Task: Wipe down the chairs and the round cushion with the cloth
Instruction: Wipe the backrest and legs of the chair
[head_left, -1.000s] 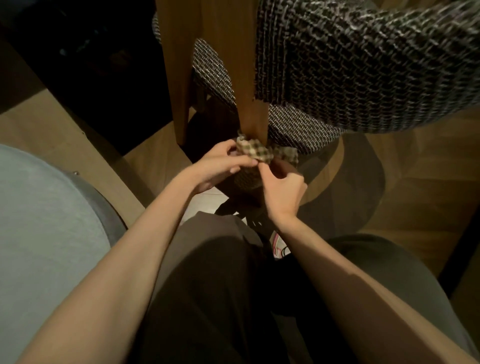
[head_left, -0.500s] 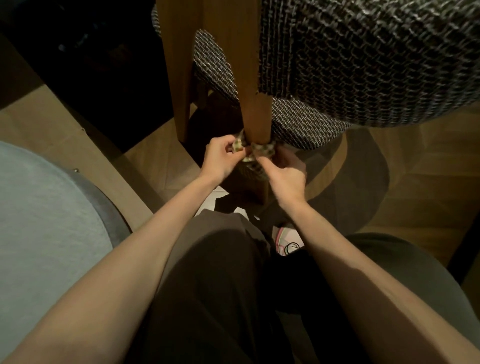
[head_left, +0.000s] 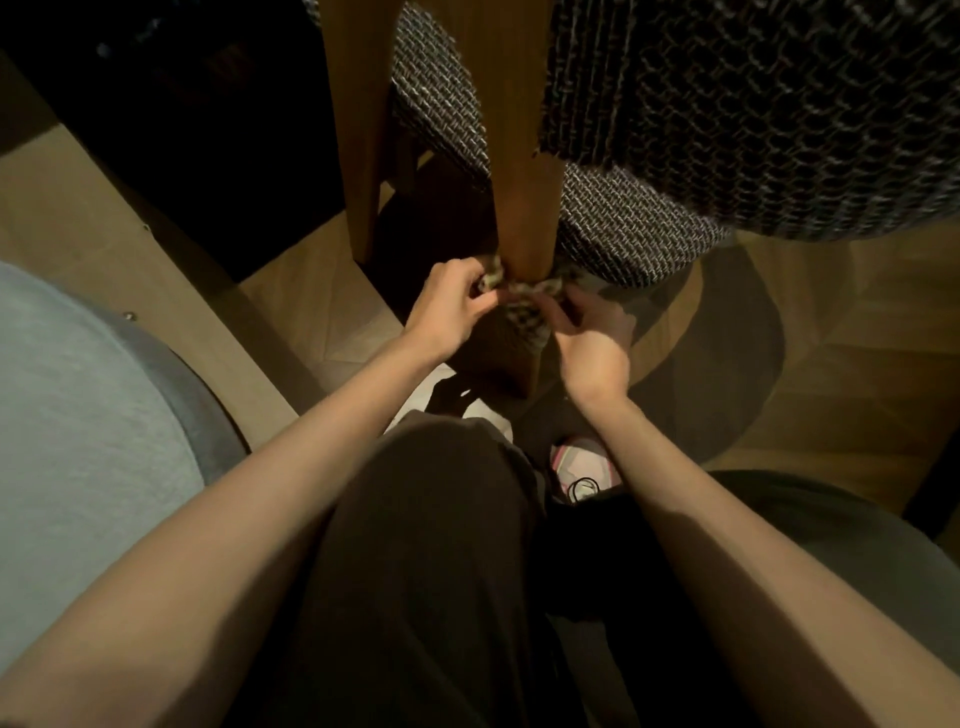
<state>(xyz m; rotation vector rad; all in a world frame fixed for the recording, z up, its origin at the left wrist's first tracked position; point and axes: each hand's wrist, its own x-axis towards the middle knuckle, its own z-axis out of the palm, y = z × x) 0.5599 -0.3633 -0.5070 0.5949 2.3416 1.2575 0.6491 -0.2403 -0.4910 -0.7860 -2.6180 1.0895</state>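
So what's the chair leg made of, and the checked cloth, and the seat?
Chair leg: probably wood, smooth brown with a soft sheen. Cloth: soft woven fabric, checked and crumpled. Seat: coarse woven upholstery, likely; black and pale threads show.

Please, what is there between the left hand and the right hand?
The head view shows the wooden chair leg between the left hand and the right hand, with the checked cloth wrapped around it; each hand grips the cloth.
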